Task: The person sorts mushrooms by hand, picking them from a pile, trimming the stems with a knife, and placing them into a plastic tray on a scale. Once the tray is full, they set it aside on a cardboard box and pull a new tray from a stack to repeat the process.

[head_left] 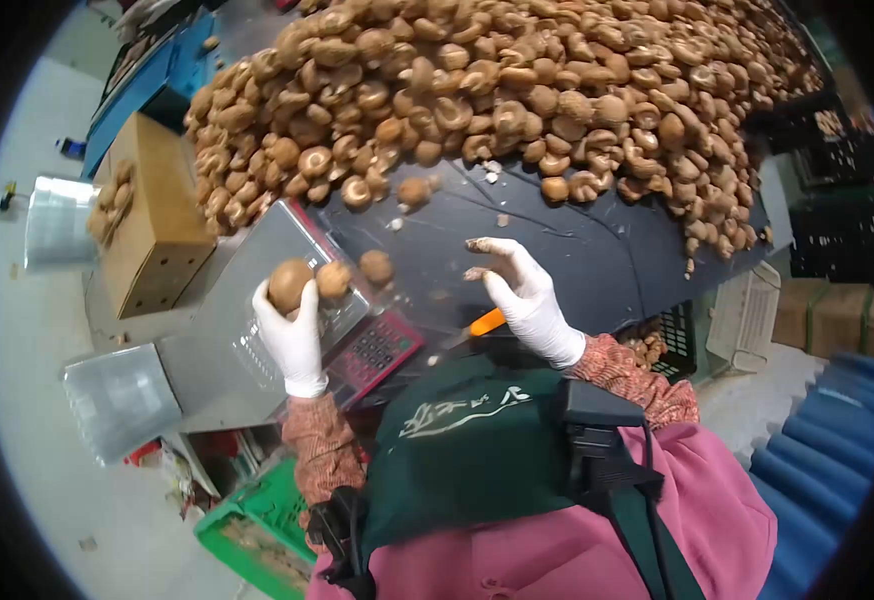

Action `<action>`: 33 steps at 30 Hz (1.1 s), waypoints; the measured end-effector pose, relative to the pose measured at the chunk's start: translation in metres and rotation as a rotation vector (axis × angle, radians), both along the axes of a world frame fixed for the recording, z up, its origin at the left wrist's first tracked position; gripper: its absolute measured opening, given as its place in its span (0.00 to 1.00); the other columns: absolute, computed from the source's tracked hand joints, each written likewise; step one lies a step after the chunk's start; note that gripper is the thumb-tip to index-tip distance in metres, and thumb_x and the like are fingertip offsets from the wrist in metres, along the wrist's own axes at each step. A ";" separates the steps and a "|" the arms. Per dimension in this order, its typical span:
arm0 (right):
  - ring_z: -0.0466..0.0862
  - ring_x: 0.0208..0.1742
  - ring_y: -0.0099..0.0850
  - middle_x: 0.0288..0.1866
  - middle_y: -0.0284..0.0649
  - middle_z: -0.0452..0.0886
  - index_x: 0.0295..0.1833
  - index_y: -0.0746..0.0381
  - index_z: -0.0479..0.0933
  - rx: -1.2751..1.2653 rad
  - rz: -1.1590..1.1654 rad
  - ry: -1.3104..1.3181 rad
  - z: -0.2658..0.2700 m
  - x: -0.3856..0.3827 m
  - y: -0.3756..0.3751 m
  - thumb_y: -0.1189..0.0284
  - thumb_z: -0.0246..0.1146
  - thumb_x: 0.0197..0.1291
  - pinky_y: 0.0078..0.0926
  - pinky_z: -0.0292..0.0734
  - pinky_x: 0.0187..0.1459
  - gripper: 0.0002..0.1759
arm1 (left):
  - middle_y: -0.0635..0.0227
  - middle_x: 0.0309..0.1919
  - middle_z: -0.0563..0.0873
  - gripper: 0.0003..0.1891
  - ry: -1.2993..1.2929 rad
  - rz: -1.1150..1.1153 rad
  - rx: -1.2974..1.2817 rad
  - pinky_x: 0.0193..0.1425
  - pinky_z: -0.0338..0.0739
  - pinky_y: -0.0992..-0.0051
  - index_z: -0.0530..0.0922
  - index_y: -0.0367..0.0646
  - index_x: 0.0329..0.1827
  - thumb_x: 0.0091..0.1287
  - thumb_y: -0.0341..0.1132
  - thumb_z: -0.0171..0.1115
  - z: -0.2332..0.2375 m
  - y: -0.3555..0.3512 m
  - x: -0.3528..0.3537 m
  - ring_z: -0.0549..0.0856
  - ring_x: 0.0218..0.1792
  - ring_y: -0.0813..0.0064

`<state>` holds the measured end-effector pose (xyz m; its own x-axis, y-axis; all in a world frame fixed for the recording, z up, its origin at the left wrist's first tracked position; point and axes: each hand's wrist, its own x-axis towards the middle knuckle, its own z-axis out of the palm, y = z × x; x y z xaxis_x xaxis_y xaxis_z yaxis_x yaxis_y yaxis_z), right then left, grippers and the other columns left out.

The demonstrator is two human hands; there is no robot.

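Observation:
My left hand (292, 345), in a white glove, has its thumb and fingers around a large brown mushroom (290, 285) above the scale's plate. A smaller mushroom (334, 280) sits right beside it, and another mushroom (376, 266) is just off the plate's right edge. Under my left hand is a clear plastic tray (257, 345) on the scale (302, 232). My right hand (529, 303), also gloved and with dark-stained fingertips, is held over the dark table with thumb and fingers apart, holding nothing. Close below it lies an orange handle (487, 321), probably of a knife.
A large heap of mushrooms (477, 90) covers the table's far side. The scale's pink keypad (375, 350) faces me. Left are a cardboard box (162, 225) and stacked clear trays (122, 395). A green crate (257, 520) stands below left, a dark crate (679, 340) at right.

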<state>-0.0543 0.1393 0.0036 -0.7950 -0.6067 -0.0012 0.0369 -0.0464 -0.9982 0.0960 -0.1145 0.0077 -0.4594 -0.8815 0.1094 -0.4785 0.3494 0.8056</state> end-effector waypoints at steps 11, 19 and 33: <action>0.85 0.55 0.38 0.56 0.45 0.84 0.62 0.62 0.75 0.313 -0.310 0.247 -0.048 -0.094 0.029 0.74 0.62 0.66 0.33 0.80 0.55 0.19 | 0.50 0.51 0.81 0.27 -0.226 0.131 -0.159 0.62 0.72 0.60 0.77 0.31 0.54 0.63 0.45 0.75 -0.007 -0.008 0.008 0.81 0.53 0.56; 0.86 0.47 0.44 0.64 0.46 0.77 0.65 0.54 0.74 0.865 -0.147 1.067 -0.053 -0.205 -0.027 0.73 0.67 0.54 0.39 0.82 0.49 0.30 | 0.47 0.65 0.75 0.34 -0.191 0.031 -0.109 0.72 0.67 0.61 0.69 0.32 0.71 0.69 0.43 0.70 -0.009 -0.007 0.019 0.76 0.65 0.56; 0.80 0.30 0.22 0.42 0.41 0.87 0.56 0.67 0.79 -0.152 0.410 -0.555 0.007 -0.095 -0.064 0.54 0.58 0.76 0.20 0.76 0.31 0.25 | 0.56 0.64 0.78 0.36 0.164 -0.383 -0.157 0.67 0.76 0.64 0.73 0.36 0.70 0.57 0.28 0.78 0.052 0.055 -0.043 0.81 0.62 0.62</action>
<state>-0.1493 0.0755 0.0111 -0.4084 -0.8828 -0.2321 0.5830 -0.0567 -0.8105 0.0531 -0.0597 0.0597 -0.7148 -0.6183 0.3267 -0.1612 0.6003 0.7833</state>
